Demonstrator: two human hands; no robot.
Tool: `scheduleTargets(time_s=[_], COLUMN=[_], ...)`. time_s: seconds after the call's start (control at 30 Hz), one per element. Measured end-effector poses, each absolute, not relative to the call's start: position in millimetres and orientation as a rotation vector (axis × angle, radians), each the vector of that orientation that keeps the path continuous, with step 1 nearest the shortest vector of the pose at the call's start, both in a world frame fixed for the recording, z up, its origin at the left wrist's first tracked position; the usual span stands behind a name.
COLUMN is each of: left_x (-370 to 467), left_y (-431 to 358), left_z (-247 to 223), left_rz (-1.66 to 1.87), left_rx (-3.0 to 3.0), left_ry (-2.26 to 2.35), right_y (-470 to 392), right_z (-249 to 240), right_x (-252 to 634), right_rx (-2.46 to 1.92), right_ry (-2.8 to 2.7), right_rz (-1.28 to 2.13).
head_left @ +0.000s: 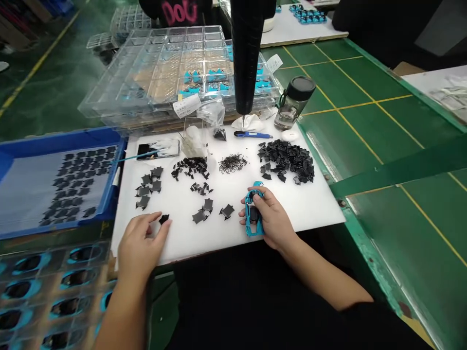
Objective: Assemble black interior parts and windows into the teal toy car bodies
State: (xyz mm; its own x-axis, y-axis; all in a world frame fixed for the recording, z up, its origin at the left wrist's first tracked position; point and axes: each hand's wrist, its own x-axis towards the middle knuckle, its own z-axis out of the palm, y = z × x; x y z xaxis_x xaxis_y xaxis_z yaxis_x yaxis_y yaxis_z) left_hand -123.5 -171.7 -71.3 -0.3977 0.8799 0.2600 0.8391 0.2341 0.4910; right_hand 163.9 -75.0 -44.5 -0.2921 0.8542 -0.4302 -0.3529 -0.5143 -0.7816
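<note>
My left hand (143, 243) is over the near left of the white board (182, 238), pinching a small black plastic part (164, 219) between thumb and forefinger. In my right hand (273, 218), a blue car-shaped plastic shell (251, 231) with a dark middle is gripped, thumb on its upper part. Between the hands lie a few black plates (226, 211) with prongs. Farther left sits a group of similar black plates (146, 187). Beyond them are piles of small black clips (190, 167), tiny screws (232, 164) and larger black pieces (288, 160).
A black electric screwdriver (245, 63) hangs point-down above the board. Behind are a blue pen-like tool (253, 134), a bottle (295, 99) and stacked clear trays (153, 63). A blue bin (22, 146) of black parts stands left; below it, a tray of blue shells (67, 277).
</note>
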Motion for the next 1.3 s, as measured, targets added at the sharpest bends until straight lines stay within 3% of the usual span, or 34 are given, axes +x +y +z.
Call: scheduleTargets(time_s=[0.17, 0.37, 0.5, 0.77, 1.03, 1.3], left_x=[-120.2, -163.3, -215.5, -235.7, -226.6, -200.6], left_y=[-175.5, -163.5, -123.3, -25.4, -25.6, -29.8], left_z=[-68.6, -60.3, -50.2, -47.3, -21.5, 3.8], left_rz=[1.003, 1.745, 1.756, 1.655, 1.884, 1.822], left_rx=[1.520, 0.358, 0.223, 0.340, 0.783, 1.105], left_ry=[2.393, 1.940, 1.867, 1.876, 2.107, 2.236], right_y=[-74.6, -70.9, -70.2, -75.9, -75.1, -74.6], right_z=[-41.1, -38.0, -37.1, -37.6, -36.7, -40.4], right_x=[160.1, 163.7, 161.1, 163.1, 175.0, 168.5], right_rx=[-1.132, -1.129, -1.144, -1.029, -0.987, -0.940], right_ry=[-0.701, -0.727, -0.736, -0.649, -0.538, -0.461], right_rz=[1.941, 2.078, 2.113, 2.024, 2.043, 2.048])
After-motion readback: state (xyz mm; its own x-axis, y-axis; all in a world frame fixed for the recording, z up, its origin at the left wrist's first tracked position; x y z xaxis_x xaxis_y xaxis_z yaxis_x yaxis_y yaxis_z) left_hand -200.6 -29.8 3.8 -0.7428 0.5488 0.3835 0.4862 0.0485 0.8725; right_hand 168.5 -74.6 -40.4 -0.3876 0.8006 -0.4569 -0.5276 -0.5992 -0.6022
